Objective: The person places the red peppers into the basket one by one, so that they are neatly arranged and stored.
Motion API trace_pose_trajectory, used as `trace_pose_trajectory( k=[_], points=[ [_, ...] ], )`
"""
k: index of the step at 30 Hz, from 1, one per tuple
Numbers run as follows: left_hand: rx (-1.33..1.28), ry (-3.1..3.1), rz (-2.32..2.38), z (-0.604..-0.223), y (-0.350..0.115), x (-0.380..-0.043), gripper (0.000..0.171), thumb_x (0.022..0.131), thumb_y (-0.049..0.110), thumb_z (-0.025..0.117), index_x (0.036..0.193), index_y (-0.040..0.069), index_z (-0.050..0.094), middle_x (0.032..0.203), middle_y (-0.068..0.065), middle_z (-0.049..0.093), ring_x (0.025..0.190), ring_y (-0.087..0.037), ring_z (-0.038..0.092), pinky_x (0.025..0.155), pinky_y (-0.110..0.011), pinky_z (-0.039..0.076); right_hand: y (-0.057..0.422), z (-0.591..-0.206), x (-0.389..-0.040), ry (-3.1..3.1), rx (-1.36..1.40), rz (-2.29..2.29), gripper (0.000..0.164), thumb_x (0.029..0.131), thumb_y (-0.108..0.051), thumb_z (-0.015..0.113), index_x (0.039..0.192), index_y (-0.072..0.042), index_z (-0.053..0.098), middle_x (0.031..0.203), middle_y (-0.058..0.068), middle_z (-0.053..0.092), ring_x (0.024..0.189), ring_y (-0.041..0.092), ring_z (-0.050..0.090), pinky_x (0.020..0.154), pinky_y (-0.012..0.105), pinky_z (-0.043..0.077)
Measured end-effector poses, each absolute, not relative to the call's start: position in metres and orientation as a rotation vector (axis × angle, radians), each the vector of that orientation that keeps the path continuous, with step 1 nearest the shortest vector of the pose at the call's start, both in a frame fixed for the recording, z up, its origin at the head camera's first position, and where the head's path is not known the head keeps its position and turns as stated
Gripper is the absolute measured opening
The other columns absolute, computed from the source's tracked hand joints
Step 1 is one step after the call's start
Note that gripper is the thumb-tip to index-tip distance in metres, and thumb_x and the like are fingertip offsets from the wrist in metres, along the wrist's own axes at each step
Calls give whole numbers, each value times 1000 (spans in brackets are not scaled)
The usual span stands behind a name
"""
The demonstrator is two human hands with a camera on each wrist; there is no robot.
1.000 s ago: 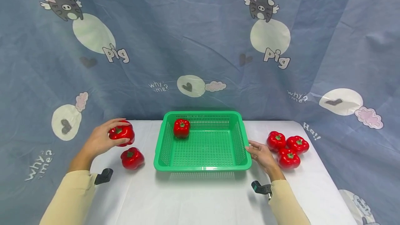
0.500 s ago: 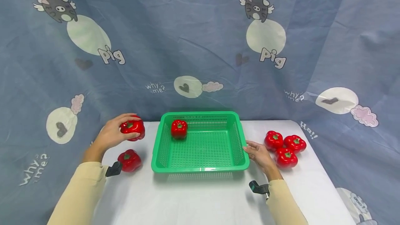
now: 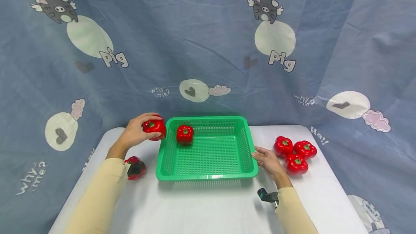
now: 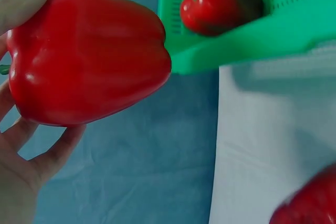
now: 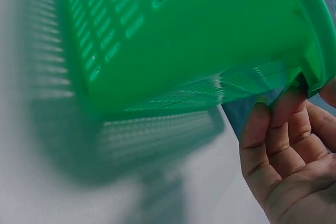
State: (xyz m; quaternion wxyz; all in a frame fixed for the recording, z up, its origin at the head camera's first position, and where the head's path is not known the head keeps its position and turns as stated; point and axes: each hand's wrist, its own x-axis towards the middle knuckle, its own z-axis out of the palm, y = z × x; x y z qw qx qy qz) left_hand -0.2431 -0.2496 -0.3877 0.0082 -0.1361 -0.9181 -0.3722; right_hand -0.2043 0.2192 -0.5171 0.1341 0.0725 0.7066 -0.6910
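My left hand (image 3: 134,131) grips a red bell pepper (image 3: 154,127) just outside the left rim of a green plastic basket (image 3: 208,177). Thumb and fingers span the stem end, so in the left wrist view the pepper's (image 4: 94,56) blunt bottom points toward the basket. Another red bell pepper (image 3: 185,135) sits upright in the basket's back left corner. At the basket's right side, my right hand (image 3: 270,161) holds the rim. From below, the right wrist view has its fingers (image 5: 255,124) curled up under the rim, with the thumb at the outer edge.
On the white table (image 3: 195,208), one red pepper (image 3: 136,170) lies by the left forearm, partly covered by the sleeve and dark wrist camera. Three more peppers (image 3: 296,164) cluster right of the right hand. A blue patterned cloth (image 3: 208,46) hangs behind the table.
My left hand has carried its pepper rightward from the table's left side to the basket's left rim. The right hand has stayed at the basket's right rim. The whole view has shifted slightly.
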Motion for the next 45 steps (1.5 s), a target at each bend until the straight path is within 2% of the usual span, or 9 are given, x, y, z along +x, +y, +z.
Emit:
trace_pose_trajectory(
  k=[18, 28, 35, 41, 45],
  points=[
    [-571, -2846, -1105, -390, -202, -277, 53, 76, 14, 80, 126, 12, 61, 137, -12, 49, 121, -39, 46, 87, -56, 52, 223, -518, -205, 2055, 214, -2008, 51, 95, -13, 61, 140, 4, 45, 108, 11, 64, 95, 16, 64, 84, 26, 54],
    [-619, -2882, -1064, -394, -179, -283, 50, 80, 18, 77, 126, 15, 61, 139, -10, 47, 128, -37, 38, 93, -60, 45, 220, -521, -204, 2058, 239, -1984, 51, 95, -15, 61, 139, 5, 46, 114, 15, 64, 98, 18, 65, 86, 27, 54],
    [-701, -2907, -1055, -396, -160, -292, 49, 81, 19, 78, 126, 15, 61, 141, -9, 45, 128, -37, 36, 88, -56, 50, 218, -520, -203, 2060, 232, -1985, 49, 95, -13, 61, 138, 5, 46, 118, 19, 63, 99, 21, 65, 87, 29, 54],
    [-733, -2941, -1011, -398, -144, -300, 47, 82, 18, 77, 126, 17, 61, 143, -6, 43, 130, -36, 34, 93, -58, 46, 219, -519, -207, 2055, 225, -1979, 48, 96, -10, 59, 139, 5, 45, 125, 25, 59, 109, 31, 62, 91, 33, 53],
    [-759, -2949, -981, -402, -135, -305, 46, 81, 19, 77, 125, 18, 62, 144, -5, 42, 132, -33, 32, 98, -59, 42, 220, -521, -208, 2066, 230, -1980, 48, 95, -11, 60, 139, 5, 46, 123, 23, 61, 104, 25, 64, 90, 32, 53]
  ],
)
